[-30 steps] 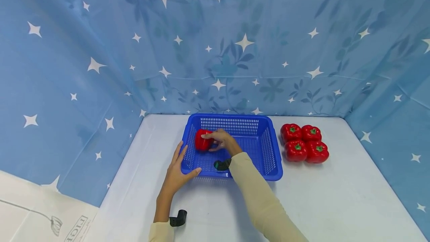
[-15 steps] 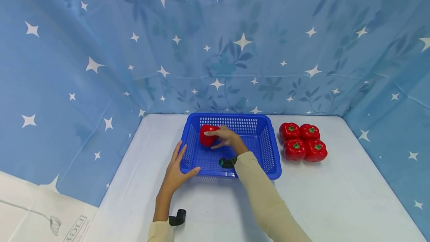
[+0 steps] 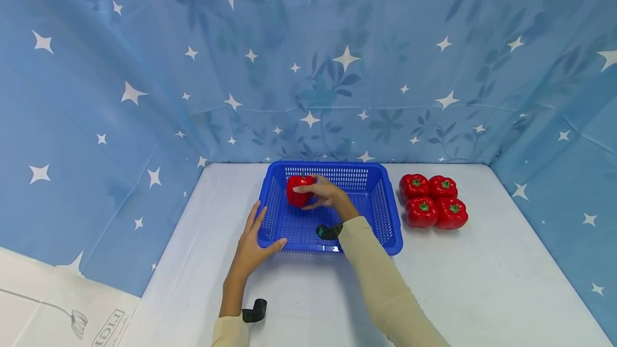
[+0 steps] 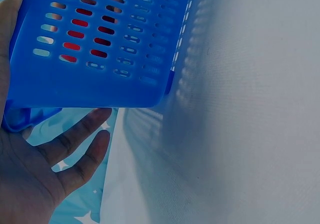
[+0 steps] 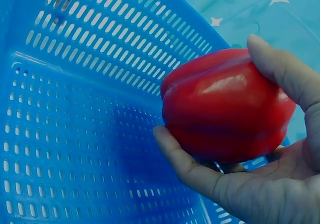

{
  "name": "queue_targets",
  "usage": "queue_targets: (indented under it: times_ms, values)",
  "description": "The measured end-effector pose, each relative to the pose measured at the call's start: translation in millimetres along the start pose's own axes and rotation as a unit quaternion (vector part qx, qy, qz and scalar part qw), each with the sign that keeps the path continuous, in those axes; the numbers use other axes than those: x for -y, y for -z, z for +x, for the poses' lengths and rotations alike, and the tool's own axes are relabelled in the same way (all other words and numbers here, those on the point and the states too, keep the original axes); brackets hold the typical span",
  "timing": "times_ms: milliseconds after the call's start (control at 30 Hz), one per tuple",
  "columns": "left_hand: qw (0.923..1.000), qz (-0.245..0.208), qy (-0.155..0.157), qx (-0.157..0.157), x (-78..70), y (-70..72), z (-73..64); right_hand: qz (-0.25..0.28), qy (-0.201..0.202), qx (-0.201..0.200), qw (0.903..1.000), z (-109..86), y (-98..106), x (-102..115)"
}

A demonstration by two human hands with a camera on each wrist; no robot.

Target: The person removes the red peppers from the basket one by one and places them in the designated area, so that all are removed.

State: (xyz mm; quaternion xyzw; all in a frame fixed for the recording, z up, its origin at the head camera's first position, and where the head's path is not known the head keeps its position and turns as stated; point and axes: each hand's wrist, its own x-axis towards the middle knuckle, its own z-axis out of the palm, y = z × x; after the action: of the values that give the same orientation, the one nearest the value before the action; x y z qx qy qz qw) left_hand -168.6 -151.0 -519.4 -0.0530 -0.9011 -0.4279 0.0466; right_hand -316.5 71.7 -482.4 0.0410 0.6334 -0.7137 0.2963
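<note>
In the head view my right hand (image 3: 324, 193) holds a red bell pepper (image 3: 298, 191) inside the blue basket (image 3: 331, 248), toward its left back part. The right wrist view shows thumb and fingers around the glossy bell pepper (image 5: 225, 107), apart from the slotted basket floor (image 5: 85, 144). My left hand (image 3: 251, 248) lies at the basket's front left corner, fingers spread along the left side and thumb by the front rim. In the left wrist view, two nearly straight fingers (image 4: 82, 156) stick out past the basket wall (image 4: 95, 87); red shows through its slots.
Several red bell peppers (image 3: 432, 202) sit grouped right of the basket on the white table (image 3: 487, 277). A blue curtain with white stars (image 3: 308, 58) hangs behind and at both sides. Black wrist devices (image 3: 255, 310) are on both wrists.
My right hand has lifted the bell pepper and shifted it slightly right and back within the basket; its green stem now shows on top. My left hand has stayed at the corner.
</note>
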Motion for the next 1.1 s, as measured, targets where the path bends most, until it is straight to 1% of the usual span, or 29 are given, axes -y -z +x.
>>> queue_targets:
  times_ms: [67, 300, 433, 633, 833, 1000, 1100]
  values:
    - [1.0000, -0.002, 0.000, 0.000, -0.6, -0.1, -0.5, -0.004, 0.006, 0.004, 1.0000, -1.5, 1, 1]
    - [1.0000, -0.006, 0.005, 0.001, -1.4, 0.2, -1.8, -0.016, 0.002, 0.006, 0.9999, -4.5, 5, 1]
    - [1.0000, -0.005, 0.005, 0.001, -1.3, 0.6, -1.9, -0.015, 0.010, 0.019, 0.9997, -4.6, 6, 2]
    - [1.0000, -0.004, 0.000, 0.001, -0.5, 0.3, -2.1, 0.015, 0.021, 0.033, 0.9991, -6.1, 9, 4]
    - [0.9999, -0.010, 0.004, 0.002, -0.2, -0.2, -4.2, 0.038, 0.046, 0.019, 0.9981, -10.9, 12, 10]
    - [0.9999, -0.014, 0.002, -0.001, 0.6, -0.5, -4.1, 0.078, 0.062, 0.011, 0.9950, -14.9, 16, 17]
    - [0.9999, -0.013, 0.004, -0.003, 0.9, -0.4, -3.7, 0.110, 0.070, 0.010, 0.9915, -18.3, 18, 20]
